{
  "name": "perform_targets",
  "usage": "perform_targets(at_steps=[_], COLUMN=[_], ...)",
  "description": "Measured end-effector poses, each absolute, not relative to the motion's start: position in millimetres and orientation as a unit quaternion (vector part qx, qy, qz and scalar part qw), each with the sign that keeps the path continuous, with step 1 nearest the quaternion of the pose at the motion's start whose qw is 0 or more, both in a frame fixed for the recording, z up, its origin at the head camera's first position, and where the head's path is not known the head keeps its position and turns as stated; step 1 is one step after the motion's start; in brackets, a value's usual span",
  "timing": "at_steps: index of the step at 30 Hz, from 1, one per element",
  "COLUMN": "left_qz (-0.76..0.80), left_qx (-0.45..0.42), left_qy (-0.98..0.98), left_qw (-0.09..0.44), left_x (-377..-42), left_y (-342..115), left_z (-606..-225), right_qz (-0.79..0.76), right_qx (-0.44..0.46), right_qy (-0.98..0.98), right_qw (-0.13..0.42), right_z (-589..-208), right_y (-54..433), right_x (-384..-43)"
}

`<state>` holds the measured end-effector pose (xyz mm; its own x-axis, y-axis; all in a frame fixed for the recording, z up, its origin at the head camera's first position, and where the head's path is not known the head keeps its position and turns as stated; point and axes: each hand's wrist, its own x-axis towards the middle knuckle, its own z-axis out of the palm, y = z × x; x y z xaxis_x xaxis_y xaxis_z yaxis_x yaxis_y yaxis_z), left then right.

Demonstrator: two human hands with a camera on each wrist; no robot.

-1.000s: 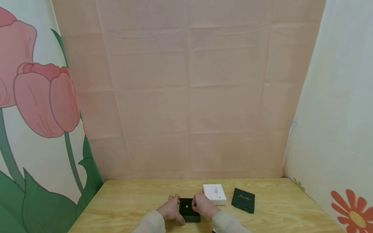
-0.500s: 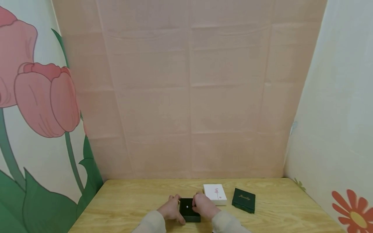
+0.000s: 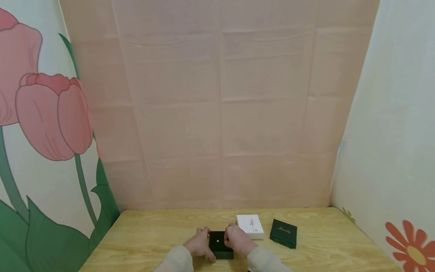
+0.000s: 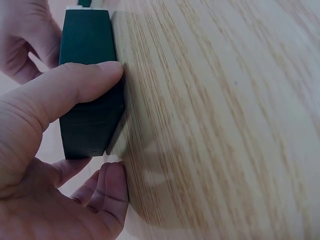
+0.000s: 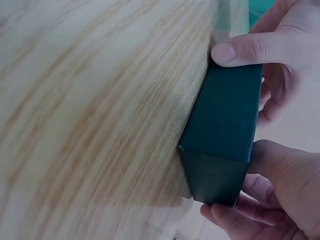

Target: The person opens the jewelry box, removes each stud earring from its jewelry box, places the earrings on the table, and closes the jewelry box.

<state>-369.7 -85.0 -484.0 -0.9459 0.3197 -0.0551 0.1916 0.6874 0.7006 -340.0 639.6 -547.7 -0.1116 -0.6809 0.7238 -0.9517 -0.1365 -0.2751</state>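
A dark green jewelry box (image 3: 222,255), with its lid off and a black insert inside, sits on the table in front of me. One small shiny stud (image 3: 218,241) shows on the insert. My left hand (image 3: 198,244) grips the box's left side; its thumb (image 4: 95,80) lies across the front wall and the fingers are behind. At the right side my right hand (image 3: 238,241) is curled over the rim, thumb (image 5: 267,155) at the top edge and other fingers (image 5: 227,217) against the right end. Whether its fingertips also pinch something small is hidden.
A white box (image 3: 250,226) with a pink flower print lies behind my right hand. Farther right is a dark green lid (image 3: 284,234) with gold lettering. The wooden table (image 3: 153,230) meets a pink cloth (image 3: 217,113) at the back.
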Motion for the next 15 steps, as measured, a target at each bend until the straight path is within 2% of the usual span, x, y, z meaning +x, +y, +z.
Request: perform_targets(at_steps=[3, 8, 11, 12, 15], left_qz=[0.368, 0.363, 0.362, 0.362, 0.361], left_qx=[0.140, 0.140, 0.140, 0.139, 0.138], left_qy=[0.915, 0.917, 0.917, 0.917, 0.917], left_qw=[0.085, 0.088, 0.093, 0.096, 0.097], left_x=[-372.3, -376.7, -378.2, -378.3, -376.3], left_y=[-85.9, -87.5, -88.1, -88.2, -88.0], left_z=[-485.3, -487.2, -487.6, -487.3, -485.0], right_qz=[0.379, 0.471, 0.512, 0.525, 0.564], right_qx=[0.679, 0.695, 0.686, 0.682, 0.588], right_qy=[-0.610, -0.543, -0.516, -0.509, -0.578], right_qw=[0.149, 0.008, -0.031, -0.034, 0.050], right_z=[-537.6, -523.6, -524.2, -526.7, -541.7], right_y=[637.9, 634.2, 634.7, 635.5, 636.2], right_x=[-347.3, -351.5, -352.8, -352.8, -335.2])
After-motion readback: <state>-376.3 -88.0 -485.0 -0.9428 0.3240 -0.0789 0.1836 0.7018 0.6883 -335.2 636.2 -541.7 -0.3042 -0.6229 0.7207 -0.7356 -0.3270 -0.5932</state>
